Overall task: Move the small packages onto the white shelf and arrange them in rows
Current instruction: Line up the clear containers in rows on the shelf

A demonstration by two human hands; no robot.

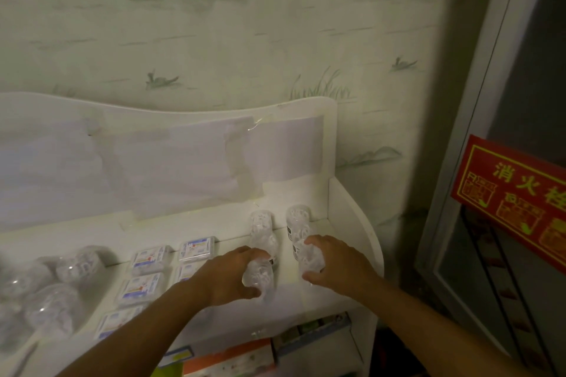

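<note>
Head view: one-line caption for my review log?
Both hands set clear packs in rows on the white shelf.

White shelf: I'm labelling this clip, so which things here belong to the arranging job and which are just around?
Job:
- white shelf
- left hand on a clear package
- right hand on a clear package
- clear packages at back
- flat boxed packages

Just around:
- red sign
- boxes on lower shelf

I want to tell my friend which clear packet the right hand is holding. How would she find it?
Find the white shelf by the painted wall and go to its right end. Two columns of clear packets lie there. It is the front packet of the right column, the one the right hand grips.
</note>
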